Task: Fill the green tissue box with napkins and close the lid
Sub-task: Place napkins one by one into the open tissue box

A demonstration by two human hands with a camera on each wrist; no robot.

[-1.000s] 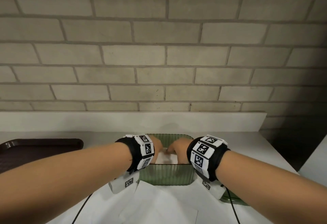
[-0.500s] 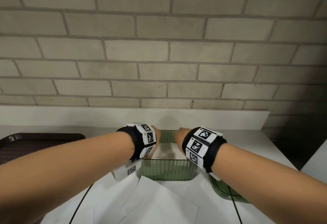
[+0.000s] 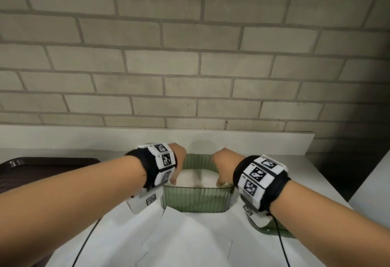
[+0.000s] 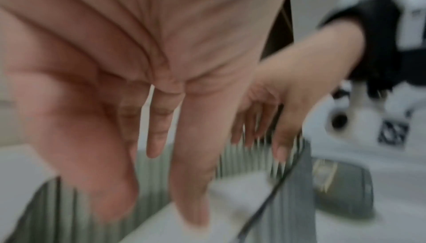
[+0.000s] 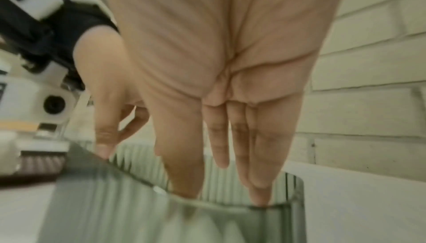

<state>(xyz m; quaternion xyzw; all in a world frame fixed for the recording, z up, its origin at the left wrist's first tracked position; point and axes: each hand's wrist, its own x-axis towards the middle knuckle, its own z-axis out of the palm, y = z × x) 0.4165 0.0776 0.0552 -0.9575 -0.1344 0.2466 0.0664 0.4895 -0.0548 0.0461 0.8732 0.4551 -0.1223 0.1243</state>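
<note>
Green tissue box [image 3: 195, 200] set upright on bench [image 3: 295, 182], open top up, long axis left-right. Left hand [image 3: 178, 161], right hand [image 3: 221, 166] fingers straight, pressed down on napkins [image 3: 198, 179].

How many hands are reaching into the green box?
2. The left hand dips its fingers in at the left end of the green box, and the right hand does so at the right end, above the white napkins.

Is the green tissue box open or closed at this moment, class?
Open. The green tissue box has no lid on top; white napkins show inside, and the lid lies on the counter beside it.
</note>
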